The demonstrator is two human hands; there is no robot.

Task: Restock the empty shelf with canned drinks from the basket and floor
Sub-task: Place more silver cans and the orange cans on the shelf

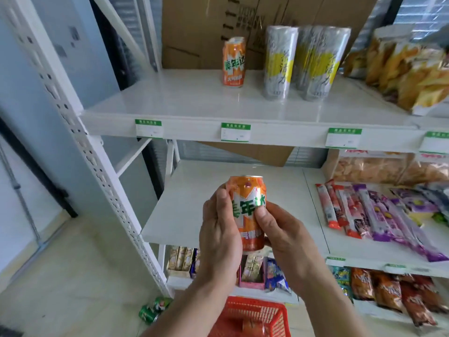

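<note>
upper shelf point(194, 103) far, one orange soda can point(233, 62) already standing left of tall silver cans point(279, 62) | step: lift held orange can point(247, 212) upright, label out, set beside its twin | red basket point(245, 314) near, below | left hand point(218, 237) wraps can's side | right hand point(284, 237) pinches its front

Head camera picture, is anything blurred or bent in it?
Head view: the tall silver cans and snack bags on the upper shelf are smeared; the orange can in both hands is sharper; the white upright bows from wide-angle distortion.
</note>
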